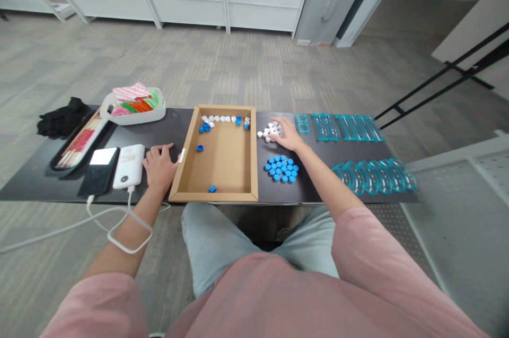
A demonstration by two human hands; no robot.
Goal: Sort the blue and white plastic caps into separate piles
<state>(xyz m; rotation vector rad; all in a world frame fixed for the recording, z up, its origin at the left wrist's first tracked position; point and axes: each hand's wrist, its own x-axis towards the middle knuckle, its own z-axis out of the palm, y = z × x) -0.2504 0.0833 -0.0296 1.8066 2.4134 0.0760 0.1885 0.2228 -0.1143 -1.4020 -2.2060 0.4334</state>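
My right hand (290,136) reaches over a small pile of white hexagonal pieces (270,130), its thumb and forefinger apart around the pile's right side. Just below lies a cluster of blue hexagonal pieces (280,169). My left hand (159,167) rests with fingers stretched on the dark table, between the white power bank and the cardboard tray (218,197). Inside the tray a row of white pieces (222,119) runs along the far wall, with a few blue pieces (204,128) near its left end. Single blue pieces (200,148) sit lower in the tray.
Teal-edged clear plastic parts (360,128) and curved ones (374,176) lie at the right. On the left are a power bank (129,166), a phone (99,171), white cables (137,216), a long dark tray (79,147), a white basket (135,115) and black cloth (63,118).
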